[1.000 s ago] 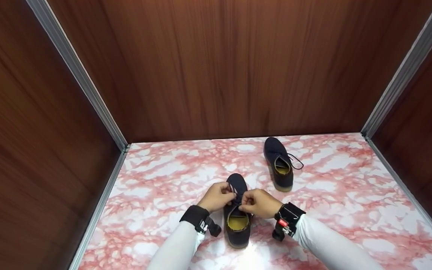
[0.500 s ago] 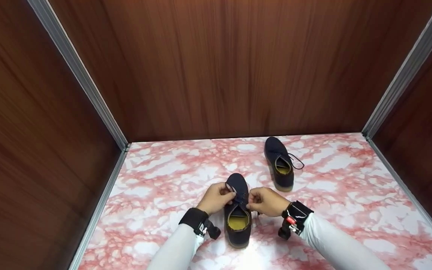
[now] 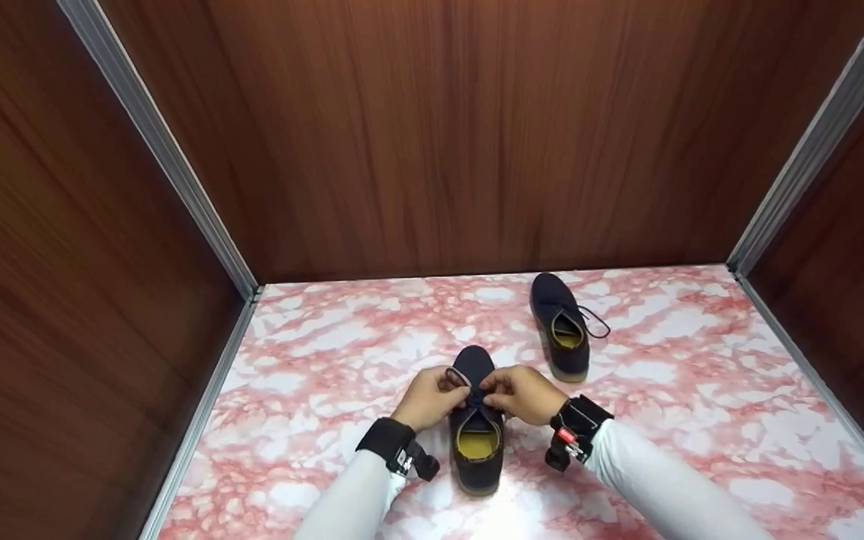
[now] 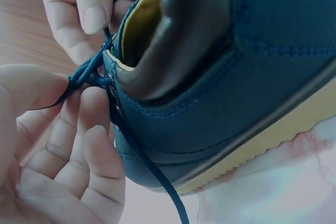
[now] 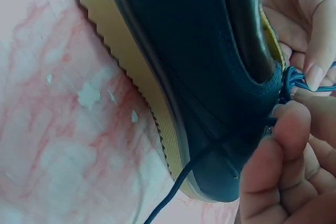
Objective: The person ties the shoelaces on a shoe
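A dark navy lace-up shoe [image 3: 478, 474] with a yellow insole stands on the marbled surface, toe pointing away. My left hand [image 3: 426, 399] pinches a loop of its dark shoelace [image 4: 83, 74] between thumb and forefinger, just over the tongue. On the other side of the lacing, my right hand [image 3: 526, 395] has thumb and fingertips on the lace close to the knot. In the right wrist view a loose lace end [image 5: 202, 153] trails from beside the right fingertips [image 5: 291, 124] across the shoe's side. The tan ridged sole [image 5: 142, 72] shows there too.
A matching shoe [image 3: 570, 365] stands farther back on the right, a lace loop [image 3: 598, 324] sticking out from its side. Brown wood-grain panels [image 3: 432, 135] with grey metal corner strips [image 3: 169, 165] enclose the pink and white surface [image 3: 312, 420].
My right hand first drew out to the right from the lacing, then came back in over it. The left hand has kept its loop in nearly the same place. Both shoes stay put.
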The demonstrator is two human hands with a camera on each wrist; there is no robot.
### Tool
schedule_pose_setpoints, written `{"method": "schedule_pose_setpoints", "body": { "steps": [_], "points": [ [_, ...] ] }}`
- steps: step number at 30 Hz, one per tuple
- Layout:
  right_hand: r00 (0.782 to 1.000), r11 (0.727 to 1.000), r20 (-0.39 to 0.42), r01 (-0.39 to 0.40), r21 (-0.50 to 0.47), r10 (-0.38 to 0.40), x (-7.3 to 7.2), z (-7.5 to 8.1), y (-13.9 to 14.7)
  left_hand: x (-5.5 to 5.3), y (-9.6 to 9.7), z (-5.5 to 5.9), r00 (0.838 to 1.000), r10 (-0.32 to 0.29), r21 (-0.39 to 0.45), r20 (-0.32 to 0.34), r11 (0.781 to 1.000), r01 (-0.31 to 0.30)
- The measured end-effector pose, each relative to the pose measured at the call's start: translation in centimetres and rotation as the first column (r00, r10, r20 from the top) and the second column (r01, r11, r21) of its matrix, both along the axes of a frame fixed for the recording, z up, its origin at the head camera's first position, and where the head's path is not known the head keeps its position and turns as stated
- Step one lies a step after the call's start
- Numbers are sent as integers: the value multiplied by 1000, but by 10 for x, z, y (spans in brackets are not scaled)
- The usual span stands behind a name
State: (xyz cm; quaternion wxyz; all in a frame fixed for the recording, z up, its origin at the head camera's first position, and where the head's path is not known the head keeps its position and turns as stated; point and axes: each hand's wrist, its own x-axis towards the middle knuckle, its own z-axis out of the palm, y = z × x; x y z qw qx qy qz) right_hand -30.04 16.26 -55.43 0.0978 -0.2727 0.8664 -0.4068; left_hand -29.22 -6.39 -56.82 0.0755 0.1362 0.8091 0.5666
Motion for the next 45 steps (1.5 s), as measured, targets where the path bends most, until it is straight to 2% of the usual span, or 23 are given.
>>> {"method": "schedule_pose_setpoints", "body": {
  "steps": [12,16,19,23,30,32,34,37,39,42,45],
  "points": [
    [996,996,-47,-67,61,70,-3,5,0,1,-1,1,1000,-15,-8,-26,1000,15],
    [992,997,-117,-44,58,50,-3,6,0,1,-1,1,1000,-8,-11,-21,1000,8],
    [992,1000,-128,-5,18,7,-3,7,-1,2,-1,1,1000,-4,-13,-15,1000,4],
    [995,999,-94,31,-33,-34,-2,5,-5,2,-1,0,1000,0,-15,-8,1000,0],
    [998,998,-50,45,-35,-46,-1,5,-9,3,-1,1,1000,1,-18,-12,1000,-1],
    [997,999,-75,29,-22,-30,-2,4,-9,2,-1,0,1000,-1,-16,-10,1000,1],
    [990,1000,-138,9,16,-7,-4,3,-9,2,-1,0,1000,-2,-11,-7,1000,2],
    [968,995,-246,-35,88,55,-6,-1,-7,2,0,-1,1000,-6,-5,0,1000,6],
    [952,990,-289,-66,122,99,-7,-4,-5,2,0,-1,1000,-6,0,5,1000,6],
    [949,989,-292,-93,114,123,-9,-7,-4,2,0,-1,1000,-8,4,3,1000,8],
    [961,995,-262,-70,75,87,-10,-9,-4,3,-1,0,1000,-11,6,-5,1000,11]
  ]
}}
